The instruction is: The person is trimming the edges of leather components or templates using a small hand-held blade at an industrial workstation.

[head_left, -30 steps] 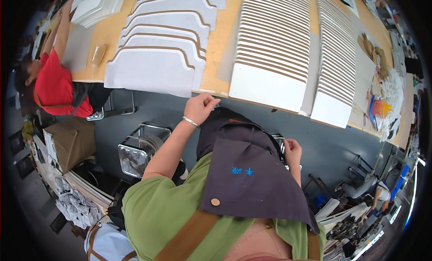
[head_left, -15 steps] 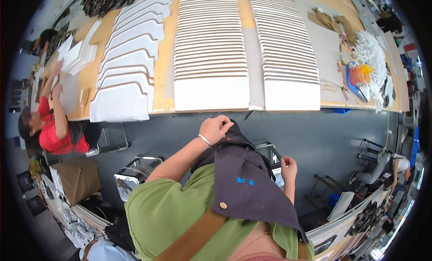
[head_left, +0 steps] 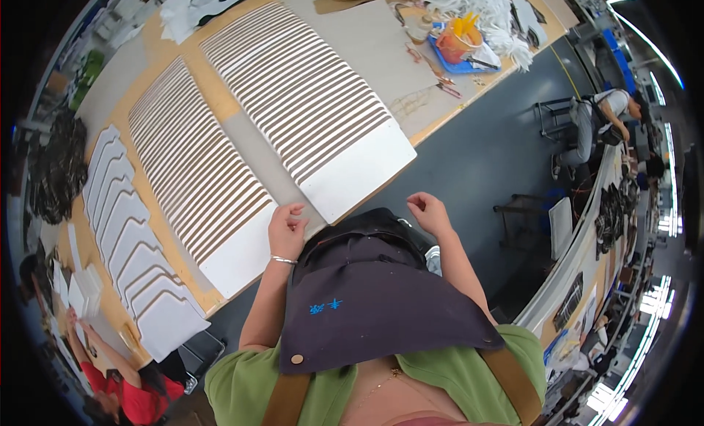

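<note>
Workroom: we see a grey floor [head_left: 506,162] and a wooden table [head_left: 211,88] slanting across, its near edge rising from lower left to upper right.
Shaped panels: pale, brown-edged and overlapping, this row [head_left: 147,283] lies left of the right striped row, beyond another striped row.
Left striped row: white panels with brown edges [head_left: 238,261], overlapped just left of the right striped row; we see its long axis run from the near table edge away to the upper left, its plain white front panel toward us.
Left hand: at the near left corner of the right striped row, beside the left row's front panel, we have the left hand [head_left: 287,231] partly unfolded, thumb and forefinger apart; whether it touches the panel, we cannot tell.
Right striped row: our landmark [head_left: 356,165], almost parallel to its neighbour, white front reaching the table edge; a narrow grey strip [head_left: 260,151] gives room between them.
Right hand: off the near right corner of the right striped row, over the floor, we have the right hand [head_left: 431,215] loosely curled; whether its fingertips meet, we cannot tell.
Blue tray: right of the right striped row, near the table edge [head_left: 447,64].
</note>
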{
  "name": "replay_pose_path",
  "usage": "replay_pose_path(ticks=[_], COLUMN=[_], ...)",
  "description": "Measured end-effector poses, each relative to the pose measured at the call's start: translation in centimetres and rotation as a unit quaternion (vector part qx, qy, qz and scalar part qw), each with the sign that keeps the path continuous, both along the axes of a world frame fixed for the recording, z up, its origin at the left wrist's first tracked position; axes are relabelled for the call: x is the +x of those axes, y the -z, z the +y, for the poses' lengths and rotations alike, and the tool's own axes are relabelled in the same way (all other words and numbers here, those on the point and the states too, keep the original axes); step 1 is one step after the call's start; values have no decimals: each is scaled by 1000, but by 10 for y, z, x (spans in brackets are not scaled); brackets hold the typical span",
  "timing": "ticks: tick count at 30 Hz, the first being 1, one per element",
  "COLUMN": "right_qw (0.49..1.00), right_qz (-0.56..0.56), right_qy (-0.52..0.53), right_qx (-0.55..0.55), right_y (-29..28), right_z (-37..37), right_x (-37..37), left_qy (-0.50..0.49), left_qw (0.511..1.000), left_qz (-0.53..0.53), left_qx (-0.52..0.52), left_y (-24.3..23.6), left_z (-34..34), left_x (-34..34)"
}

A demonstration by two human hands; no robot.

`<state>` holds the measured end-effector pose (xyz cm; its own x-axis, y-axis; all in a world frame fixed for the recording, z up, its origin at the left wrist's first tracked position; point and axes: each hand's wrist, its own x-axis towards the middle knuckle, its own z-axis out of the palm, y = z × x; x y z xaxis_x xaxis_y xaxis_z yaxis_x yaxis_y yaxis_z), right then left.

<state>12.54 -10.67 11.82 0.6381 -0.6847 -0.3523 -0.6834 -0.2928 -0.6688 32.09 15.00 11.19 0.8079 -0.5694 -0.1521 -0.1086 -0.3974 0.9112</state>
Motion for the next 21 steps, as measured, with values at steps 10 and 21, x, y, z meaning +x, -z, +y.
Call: replay_pose_path(ticks=[10,21], right_qw=[962,936], right_qz=[-28,40], right_qy=[-8,-90], right_qx=[-273,-338], right_y=[32,81], right_z=[-214,-328], right_x=[81,116], left_qy=[-254,-583], left_qw=[964,700], left_qz=[4,269], left_qx=[81,312], left_y=[8,68], left_z=[29,-6], left_x=[-48,-287])
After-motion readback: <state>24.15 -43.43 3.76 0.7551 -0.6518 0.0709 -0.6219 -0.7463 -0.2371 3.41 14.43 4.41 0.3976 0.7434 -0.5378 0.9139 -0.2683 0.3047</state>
